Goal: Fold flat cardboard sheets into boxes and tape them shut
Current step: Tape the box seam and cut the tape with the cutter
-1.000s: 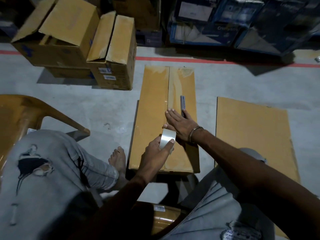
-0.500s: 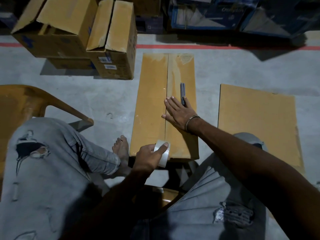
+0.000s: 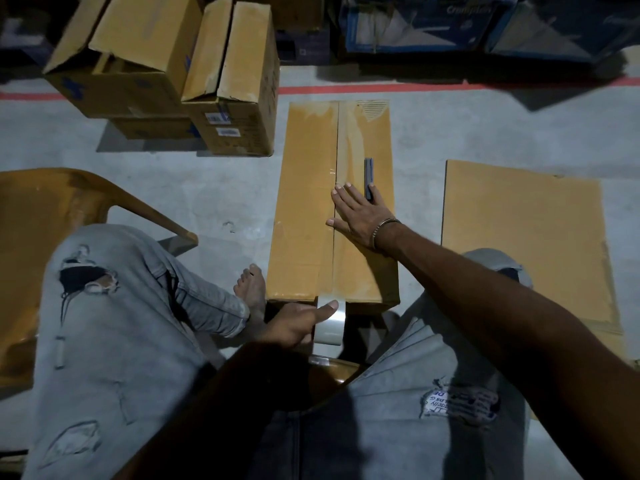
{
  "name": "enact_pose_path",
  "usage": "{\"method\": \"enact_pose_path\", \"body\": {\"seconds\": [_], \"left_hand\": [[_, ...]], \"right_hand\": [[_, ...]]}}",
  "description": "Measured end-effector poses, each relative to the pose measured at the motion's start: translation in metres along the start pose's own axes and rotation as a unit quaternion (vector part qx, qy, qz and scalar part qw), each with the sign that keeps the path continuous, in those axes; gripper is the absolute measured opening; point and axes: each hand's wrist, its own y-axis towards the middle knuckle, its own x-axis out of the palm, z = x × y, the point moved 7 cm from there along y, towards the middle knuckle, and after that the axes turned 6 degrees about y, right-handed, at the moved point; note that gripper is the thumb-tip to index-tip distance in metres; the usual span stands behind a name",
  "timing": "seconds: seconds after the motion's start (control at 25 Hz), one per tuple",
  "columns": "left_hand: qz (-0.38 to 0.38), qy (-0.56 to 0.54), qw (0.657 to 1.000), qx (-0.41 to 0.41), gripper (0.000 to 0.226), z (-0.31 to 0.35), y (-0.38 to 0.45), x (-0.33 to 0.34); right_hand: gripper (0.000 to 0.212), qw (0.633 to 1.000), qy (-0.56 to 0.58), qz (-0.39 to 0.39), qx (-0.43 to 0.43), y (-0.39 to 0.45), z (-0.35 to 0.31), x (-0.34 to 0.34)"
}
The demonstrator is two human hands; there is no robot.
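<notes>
A long brown cardboard box (image 3: 304,209) lies on the floor between my knees, its two top flaps meeting at a centre seam. My right hand (image 3: 360,216) presses flat on the flaps beside the seam, fingers straight. My left hand (image 3: 298,325) grips a roll of clear tape (image 3: 330,322) just past the box's near edge. A strip of tape runs from the roll up along the seam. A grey box cutter (image 3: 369,178) lies on the box top, touching my right fingertips.
A flat cardboard sheet (image 3: 526,244) lies on the floor to the right. Open brown boxes (image 3: 194,74) stand at the back left, blue printed cartons (image 3: 433,26) along the back. An orange plastic chair (image 3: 45,244) is at my left. My bare foot (image 3: 251,287) touches the box's left corner.
My left hand pulled the tape roll toward me, from the middle of the box top down over its near edge, laying tape along the seam. My right hand stayed pressed on the flaps.
</notes>
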Motion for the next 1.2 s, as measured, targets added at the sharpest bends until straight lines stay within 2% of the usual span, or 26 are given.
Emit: {"method": "enact_pose_path", "body": {"seconds": [0.08,0.24,0.6,0.76,0.88,0.96,1.08,1.2], "left_hand": [[-0.026,-0.034,0.999,-0.024,0.073,-0.001,0.004,-0.003],[-0.054,-0.091,0.994,-0.036,0.066,0.002,0.017,-0.005],[-0.028,-0.142,0.986,0.087,0.038,0.038,0.04,-0.007],[-0.005,-0.151,0.983,0.106,0.033,0.05,0.042,-0.015],[0.015,-0.139,0.986,0.096,0.042,0.046,0.047,-0.02],[0.042,-0.133,0.988,0.06,0.053,0.038,0.053,-0.022],[0.073,-0.103,0.992,0.02,0.073,0.021,0.061,-0.019],[0.094,-0.041,0.994,0.027,0.096,0.01,0.069,-0.021]], "right_hand": [[0.088,1.0,0.002,0.0,0.0,0.0,0.0,0.001],[0.084,1.0,0.005,0.001,-0.003,-0.001,-0.002,-0.002],[0.08,0.997,0.059,0.032,0.034,0.018,0.012,-0.024],[0.08,0.996,0.08,0.027,0.031,0.019,0.007,-0.024],[0.084,0.997,0.078,0.014,0.017,0.016,-0.001,-0.02],[0.088,0.997,0.071,0.002,0.006,0.013,-0.007,-0.013],[0.089,0.999,0.042,-0.002,0.002,0.01,-0.008,-0.008],[0.089,0.999,0.04,0.001,0.005,0.012,-0.007,-0.004]]}}
